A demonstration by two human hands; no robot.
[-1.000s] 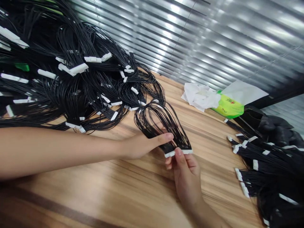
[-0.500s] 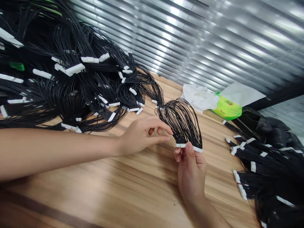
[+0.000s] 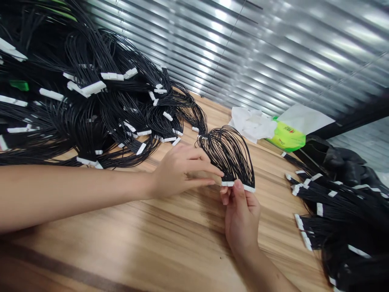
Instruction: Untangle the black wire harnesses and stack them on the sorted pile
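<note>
Between the thumb and fingers of my right hand [image 3: 243, 219] is the white connector strip [image 3: 249, 188] of a wire harness. Its black wires [image 3: 232, 150] arch up and back to a second white connector [image 3: 202, 137] lying on the table. My left hand [image 3: 185, 168] hovers just left of the held strip, palm inward. Its fingers are stretched out and the thumb is apart from them. The fingertips come up to the wires near the strip's left end; whether they touch them I cannot tell.
A large heap of black wire harnesses [image 3: 88, 105] with white connectors covers the left of the wooden table [image 3: 146, 247]. More harnesses [image 3: 340, 211] lie at the right. White tissues [image 3: 252, 123] and a green tissue pack [image 3: 287, 136] sit near the corrugated metal wall [image 3: 209, 48].
My left hand has come slightly nearer to the connector strip, its fingertips now at the wires by the left end. My right hand keeps its hold. The whole view has shifted a little.
</note>
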